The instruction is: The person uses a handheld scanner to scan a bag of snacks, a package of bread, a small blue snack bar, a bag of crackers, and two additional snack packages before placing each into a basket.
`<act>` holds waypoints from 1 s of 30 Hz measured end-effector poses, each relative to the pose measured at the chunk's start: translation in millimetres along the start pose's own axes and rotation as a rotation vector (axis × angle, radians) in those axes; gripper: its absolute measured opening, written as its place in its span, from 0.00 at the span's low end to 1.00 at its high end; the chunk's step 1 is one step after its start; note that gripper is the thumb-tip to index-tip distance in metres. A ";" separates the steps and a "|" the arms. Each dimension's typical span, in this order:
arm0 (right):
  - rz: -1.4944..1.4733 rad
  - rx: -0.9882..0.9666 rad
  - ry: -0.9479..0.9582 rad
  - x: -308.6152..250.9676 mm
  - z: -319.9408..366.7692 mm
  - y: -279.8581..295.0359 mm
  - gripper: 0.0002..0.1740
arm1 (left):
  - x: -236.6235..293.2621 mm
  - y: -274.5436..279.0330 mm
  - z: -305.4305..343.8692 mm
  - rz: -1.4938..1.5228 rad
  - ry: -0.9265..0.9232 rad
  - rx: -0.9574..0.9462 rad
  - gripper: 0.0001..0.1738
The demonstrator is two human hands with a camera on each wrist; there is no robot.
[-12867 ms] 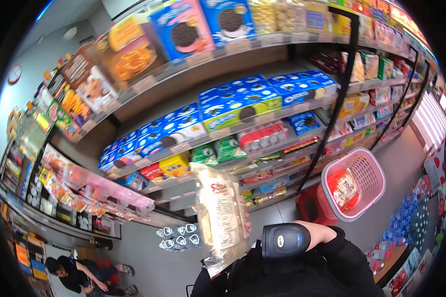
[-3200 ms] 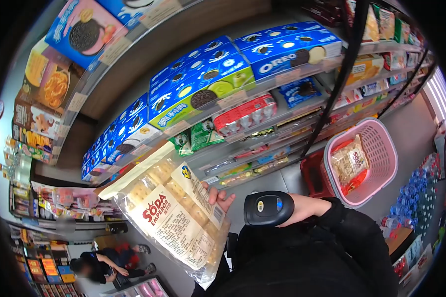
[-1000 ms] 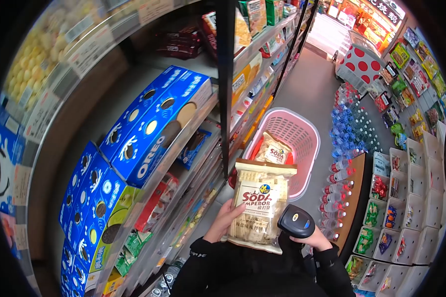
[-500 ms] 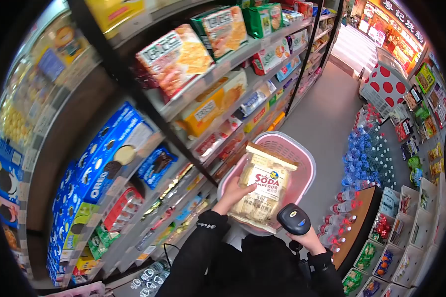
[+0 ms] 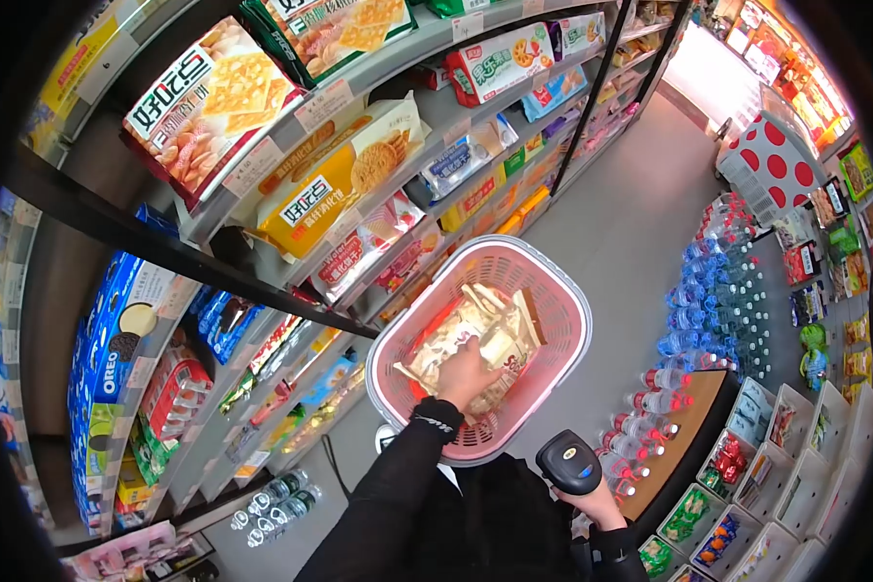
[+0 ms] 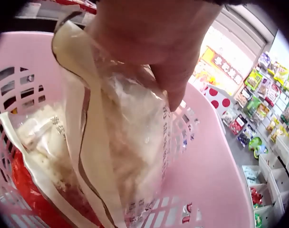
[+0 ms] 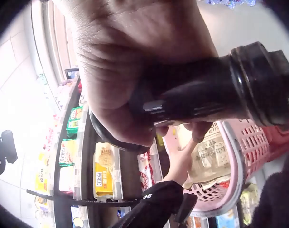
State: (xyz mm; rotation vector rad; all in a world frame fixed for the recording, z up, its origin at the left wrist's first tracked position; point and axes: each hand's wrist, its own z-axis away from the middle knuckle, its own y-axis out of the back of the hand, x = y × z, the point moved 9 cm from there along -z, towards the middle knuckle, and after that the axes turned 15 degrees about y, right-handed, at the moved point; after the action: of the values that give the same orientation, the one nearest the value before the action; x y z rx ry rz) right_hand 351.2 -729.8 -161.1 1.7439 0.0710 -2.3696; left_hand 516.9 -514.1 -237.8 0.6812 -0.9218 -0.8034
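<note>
My left hand (image 5: 468,376) is inside the pink basket (image 5: 562,380), gripping a clear and cream bag of soda crackers (image 5: 516,351). In the left wrist view the fingers (image 6: 175,90) bend round the side of this bag (image 6: 130,137). A second cracker bag (image 6: 47,142) lies beside it, over a red package (image 6: 28,190). My right hand (image 5: 592,500) holds a black handheld scanner (image 5: 568,463) to the right of the basket. The right wrist view shows that hand (image 7: 130,61) wrapped around the scanner's handle (image 7: 197,90).
Shelves of boxed biscuits (image 5: 310,199) run along the left and ahead. Bottles (image 5: 689,301) stand on the floor at right, near a wood-topped stand (image 5: 684,436) and white bins of snacks (image 5: 786,466). More bottles (image 5: 276,509) lie at lower left.
The cracker bag has gone from above the basket's near side down into it, with my left hand. The view has shifted along the shelf; my right hand still holds the scanner.
</note>
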 end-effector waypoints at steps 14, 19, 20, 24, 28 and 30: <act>0.037 -0.157 0.075 -4.4 -18.4 -16.2 0.24 | -2.2 -50.0 26.8 0.273 -0.058 -0.139 0.28; 0.055 -0.281 0.127 -36.1 -30.9 -54.4 0.22 | -39.7 -7.5 57.5 0.455 -0.097 -0.368 0.25; 0.051 -0.330 0.129 -41.6 -32.9 -66.1 0.22 | -53.6 10.2 69.1 0.499 -0.098 -0.340 0.24; 0.088 -0.431 0.086 -79.3 -40.8 -117.8 0.23 | -155.6 64.6 110.5 1.015 0.035 -0.155 0.19; 0.192 -0.572 0.268 -113.7 -39.8 -173.5 0.26 | -292.5 109.3 152.7 1.034 0.274 0.251 0.15; 0.226 -0.670 0.331 -121.2 -35.1 -200.5 0.26 | -342.5 125.8 174.2 1.158 0.347 0.348 0.14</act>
State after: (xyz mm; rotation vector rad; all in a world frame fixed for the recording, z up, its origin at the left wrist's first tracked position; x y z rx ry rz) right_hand 381.2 -512.2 -72.4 1.6553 0.6037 -1.6100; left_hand 275.5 -191.5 -203.5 0.4405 -0.9494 0.4978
